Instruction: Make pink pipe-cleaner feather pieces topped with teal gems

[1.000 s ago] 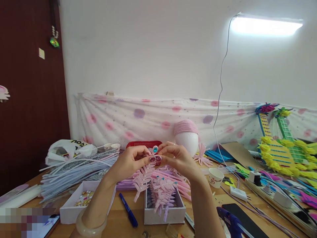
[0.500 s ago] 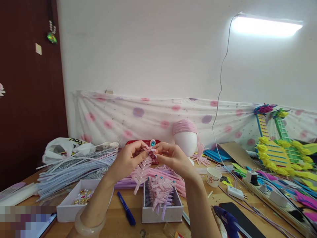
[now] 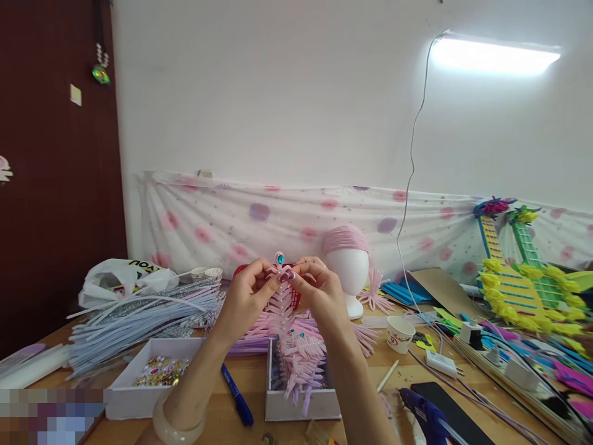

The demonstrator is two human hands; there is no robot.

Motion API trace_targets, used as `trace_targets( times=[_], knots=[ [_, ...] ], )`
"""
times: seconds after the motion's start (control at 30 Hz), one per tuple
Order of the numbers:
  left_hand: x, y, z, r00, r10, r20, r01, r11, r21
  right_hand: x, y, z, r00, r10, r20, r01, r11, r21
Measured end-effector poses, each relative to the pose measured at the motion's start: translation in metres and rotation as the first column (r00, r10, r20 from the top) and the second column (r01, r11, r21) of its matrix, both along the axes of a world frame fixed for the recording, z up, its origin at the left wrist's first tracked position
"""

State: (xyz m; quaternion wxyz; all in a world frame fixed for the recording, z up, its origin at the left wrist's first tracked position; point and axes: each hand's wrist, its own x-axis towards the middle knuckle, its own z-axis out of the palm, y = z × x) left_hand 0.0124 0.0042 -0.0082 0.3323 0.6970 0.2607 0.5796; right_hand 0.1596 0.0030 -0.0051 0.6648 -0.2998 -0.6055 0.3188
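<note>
A pink braided pipe-cleaner piece (image 3: 280, 309) with a blue gem (image 3: 280, 259) at its top hangs upright between my hands. My left hand (image 3: 252, 290) pinches it just below the gem with thumb and fingers. From the other side my right hand (image 3: 319, 284) pinches the same spot, the two thumbs nearly touching. Below the hands, a white box (image 3: 303, 406) holds similar pink and lilac pieces (image 3: 301, 364), some with blue gems. The lower tip of the held piece overlaps this pile in view.
Left are a gem box (image 3: 134, 402), a blue marker (image 3: 236, 395) and silvery-blue pipe cleaners (image 3: 139, 327). A foam head (image 3: 347, 269) stands behind. Right are a paper cup (image 3: 401, 334), a glue gun (image 3: 424, 414), a black phone (image 3: 454, 411) and a power strip (image 3: 519, 383).
The braided piece has swung from a leftward slant to nearly upright, and its gem end has moved slightly up and left. Both hands still pinch it. More of the gem box shows.
</note>
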Motion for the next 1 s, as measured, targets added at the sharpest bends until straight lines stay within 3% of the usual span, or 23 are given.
trace_targets(
  times=[0.17, 0.3, 0.5, 0.67, 0.83, 1.0],
  knots=[
    [0.003, 0.001, -0.002, 0.999, -0.026, 0.023, 0.027, 0.999, -0.037, 0.0, -0.002, 0.002, 0.992, -0.115, 0.045, 0.113, 0.993, 0.045],
    [-0.002, 0.002, 0.001, 0.999, -0.048, -0.022, 0.047, 0.998, -0.051, 0.009, -0.006, 0.006, 0.998, 0.054, 0.037, -0.051, 0.997, -0.059],
    [-0.006, 0.003, 0.003, 0.989, -0.114, -0.095, 0.11, 0.993, -0.043, 0.023, -0.009, 0.009, 0.966, 0.251, 0.06, -0.234, 0.951, -0.201],
    [-0.007, 0.002, 0.002, 0.98, -0.091, -0.177, 0.086, 0.996, -0.032, 0.032, -0.007, 0.006, 0.94, 0.317, 0.127, -0.284, 0.932, -0.226],
    [-0.01, 0.001, 0.002, 0.96, -0.157, -0.231, 0.148, 0.987, -0.056, 0.038, -0.009, 0.005, 0.918, 0.358, 0.174, -0.294, 0.904, -0.309],
    [-0.011, 0.004, 0.001, 0.921, -0.211, -0.327, 0.188, 0.977, -0.1, 0.042, -0.01, 0.005, 0.889, 0.366, 0.277, -0.295, 0.918, -0.265]
  ],
)
